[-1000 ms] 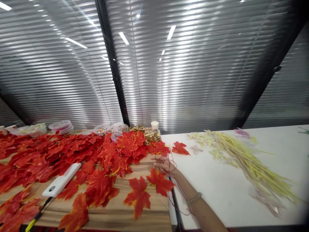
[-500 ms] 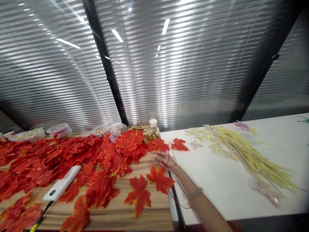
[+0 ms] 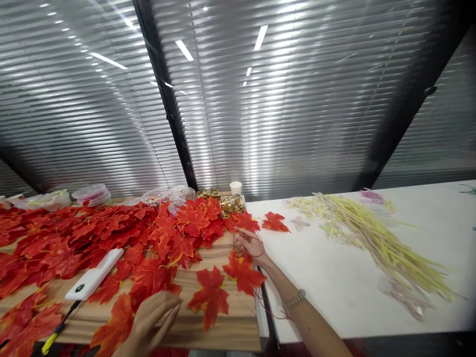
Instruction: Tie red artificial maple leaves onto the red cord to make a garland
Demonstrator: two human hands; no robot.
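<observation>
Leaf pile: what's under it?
Wood tabletop shows at the near side of the leaf pile, through gaps between leaves. Within the pile, leaves overlap other leaves; whatever lies deeper is covered and can't be seen.

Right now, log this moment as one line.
Right hand: holds red cord | Left hand: over wooden tabletop, nothing visibly held | Nearby: red leaves, white device

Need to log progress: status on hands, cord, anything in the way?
Right hand holds looped red cord. Left hand over wooden table, nothing visible in it. Red leaves close to both hands, possibly in the way.
</observation>
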